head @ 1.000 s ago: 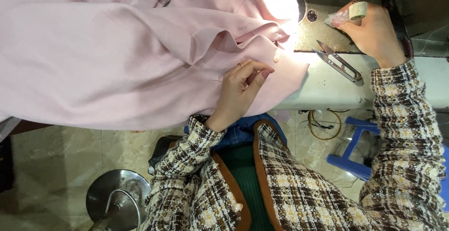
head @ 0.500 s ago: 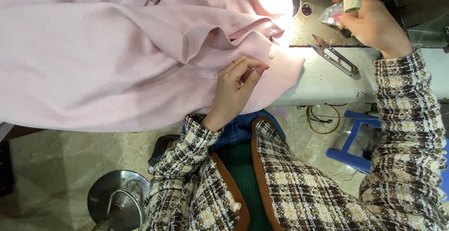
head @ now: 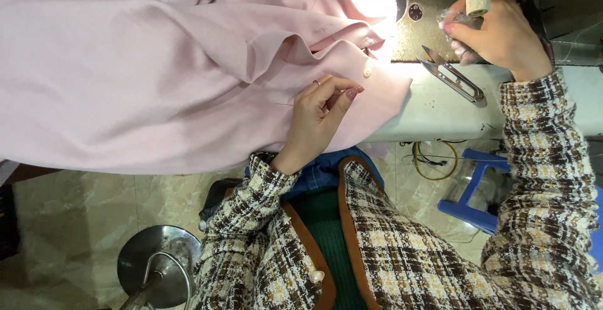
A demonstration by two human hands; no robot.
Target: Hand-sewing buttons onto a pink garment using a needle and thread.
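A large pale pink garment (head: 157,77) lies spread over the white sewing table (head: 433,106), with a small button (head: 367,71) near its edge. My left hand (head: 320,112) rests on the pink cloth just below that button, fingers pinched together on a thin needle. My right hand (head: 493,30) is raised at the far right by the sewing machine base (head: 421,33), holding a small clear plastic bag and a cork-like spool (head: 477,2). Metal thread snips (head: 452,74) lie on the table just below my right hand.
Bright lamp light falls on the cloth beside the machine. Under the table stand a blue plastic stool (head: 477,190), a coil of cable (head: 433,159) and a round metal stool base (head: 157,266) on the marble floor.
My right hand has lifted up and away toward the machine with the small bag. My left hand has stayed on the pink cloth, fingers closing slightly.
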